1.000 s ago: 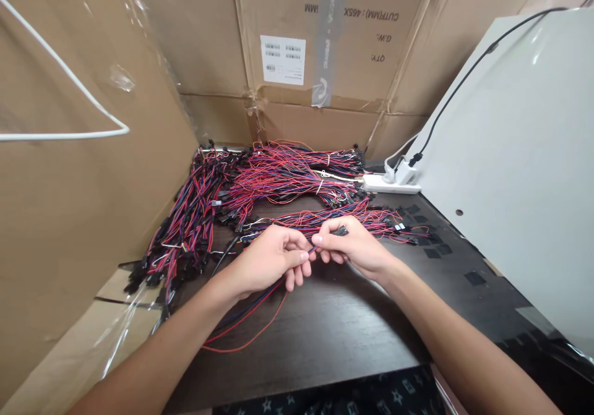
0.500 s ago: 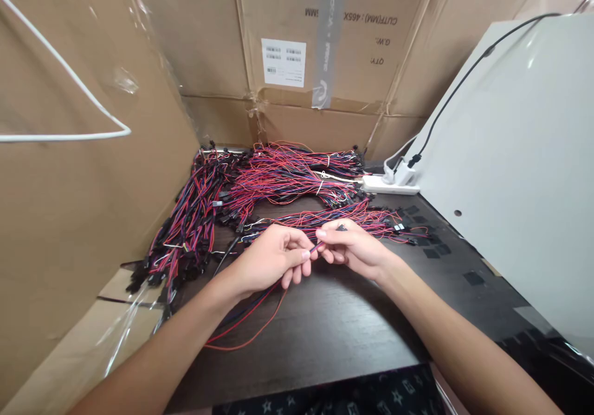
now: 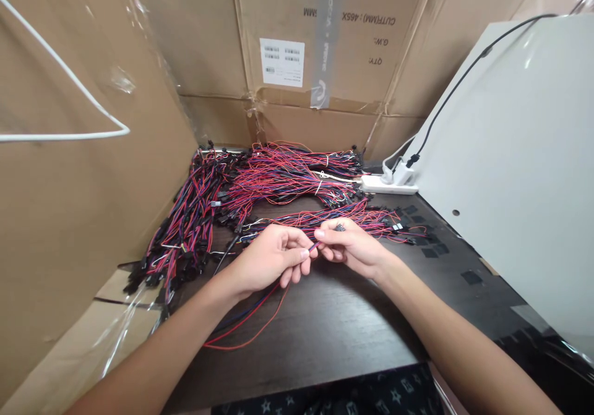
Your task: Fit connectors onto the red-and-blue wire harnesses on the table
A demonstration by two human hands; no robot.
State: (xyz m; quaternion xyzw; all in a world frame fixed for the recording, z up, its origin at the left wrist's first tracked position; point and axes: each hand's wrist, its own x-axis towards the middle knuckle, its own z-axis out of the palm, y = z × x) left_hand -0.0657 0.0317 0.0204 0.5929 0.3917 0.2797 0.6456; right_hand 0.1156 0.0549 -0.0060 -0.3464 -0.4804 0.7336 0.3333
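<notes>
A thin red and dark wire cable point(image 3: 314, 246) runs between my two hands over the dark table. My left hand point(image 3: 283, 257) pinches it between thumb and fingers. My right hand point(image 3: 350, 247) grips the same cable a short way to the right, and a small black connector point(image 3: 340, 227) shows above its fingers. Past my left hand, the loose red and dark wires point(image 3: 257, 307) hang down and loop toward my left forearm. Just behind both hands lies a bundle of red and dark wires point(image 3: 320, 217).
A tied wire bundle point(image 3: 283, 177) lies at the back, and a heap of wires point(image 3: 185, 229) with black connectors spreads along the left. A white power strip point(image 3: 388, 185) sits at the back right beside a white panel point(image 3: 510, 155). Cardboard point(image 3: 288, 121) walls the back and left.
Both hands keep their hold on the cable and have barely moved. The whole view has shifted very slightly.
</notes>
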